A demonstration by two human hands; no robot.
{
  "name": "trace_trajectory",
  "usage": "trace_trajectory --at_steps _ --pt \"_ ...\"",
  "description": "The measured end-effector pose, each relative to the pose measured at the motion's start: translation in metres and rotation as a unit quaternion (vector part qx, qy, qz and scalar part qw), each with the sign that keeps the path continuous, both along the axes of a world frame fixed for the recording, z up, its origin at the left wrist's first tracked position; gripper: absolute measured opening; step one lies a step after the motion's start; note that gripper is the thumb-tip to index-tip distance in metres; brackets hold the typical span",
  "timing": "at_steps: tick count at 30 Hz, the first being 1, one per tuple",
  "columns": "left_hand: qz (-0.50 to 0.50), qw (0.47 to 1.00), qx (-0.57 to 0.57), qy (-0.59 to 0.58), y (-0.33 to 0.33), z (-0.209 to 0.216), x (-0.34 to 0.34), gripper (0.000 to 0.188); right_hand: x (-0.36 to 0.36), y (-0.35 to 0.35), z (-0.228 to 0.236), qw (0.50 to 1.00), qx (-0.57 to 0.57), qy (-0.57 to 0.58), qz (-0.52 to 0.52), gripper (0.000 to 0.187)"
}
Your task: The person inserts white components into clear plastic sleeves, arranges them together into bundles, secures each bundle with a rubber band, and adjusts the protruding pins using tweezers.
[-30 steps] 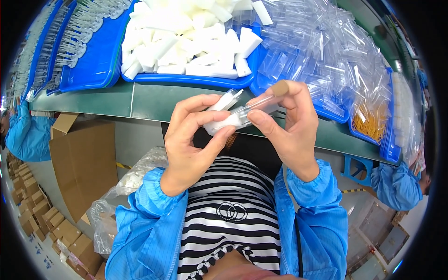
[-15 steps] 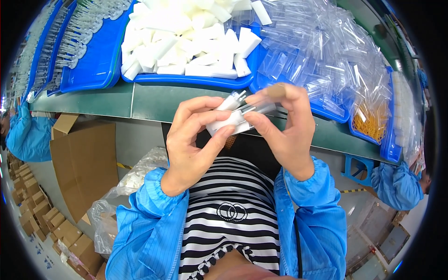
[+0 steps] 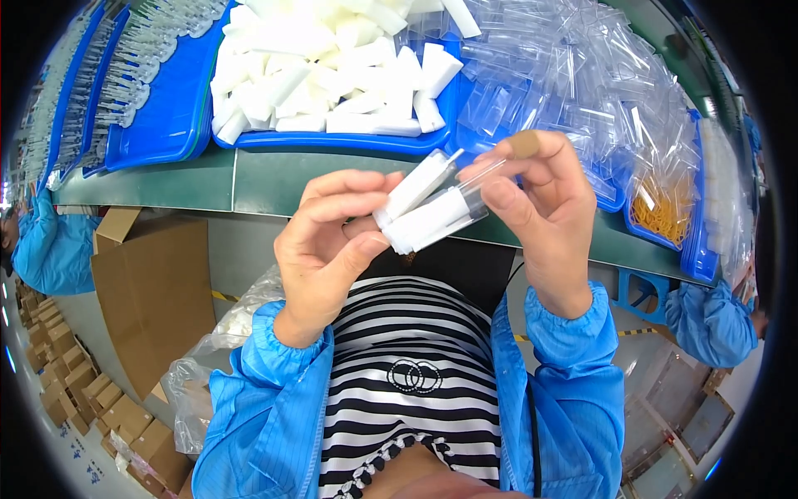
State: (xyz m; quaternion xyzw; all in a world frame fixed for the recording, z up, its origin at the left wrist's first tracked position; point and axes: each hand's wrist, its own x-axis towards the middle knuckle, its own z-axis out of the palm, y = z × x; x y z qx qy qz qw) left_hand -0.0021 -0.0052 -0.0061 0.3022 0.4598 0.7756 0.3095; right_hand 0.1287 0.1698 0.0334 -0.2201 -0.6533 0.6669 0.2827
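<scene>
On the green worktop point(image 3: 274, 179), one blue tray point(image 3: 332, 143) of white blocks sits beside a clear plastic heap point(image 3: 573, 83), partly hidden by the right hand point(image 3: 549, 200). Before its edge, the left hand point(image 3: 324, 241) has its grip closed on two clear sleeves point(image 3: 432, 214) with white inserts; the right's curls at their far ends, whether pinching I cannot tell.

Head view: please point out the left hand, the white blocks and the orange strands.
Left hand point(image 3: 310, 256): head view, middle of the hand.
White blocks point(image 3: 332, 79): head view, middle of the heap.
Orange strands point(image 3: 660, 218): head view, middle of the bundle.
</scene>
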Motion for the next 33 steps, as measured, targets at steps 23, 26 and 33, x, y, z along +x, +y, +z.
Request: trace_trajectory --at_steps 23,26,33 --pt "-0.041 0.998 -0.043 0.008 -0.001 0.001 0.007 0.044 0.002 -0.014 -0.011 0.996 0.073 0.046 0.017 0.034" --pt "-0.094 0.988 -0.104 -0.066 0.003 0.015 0.005 0.049 -0.003 -0.003 0.004 0.992 0.120 -0.016 0.047 0.033" --pt "-0.168 0.956 -0.126 -0.205 0.007 0.021 0.009 0.057 -0.011 0.008 0.002 0.945 0.306 -0.044 0.105 0.044"
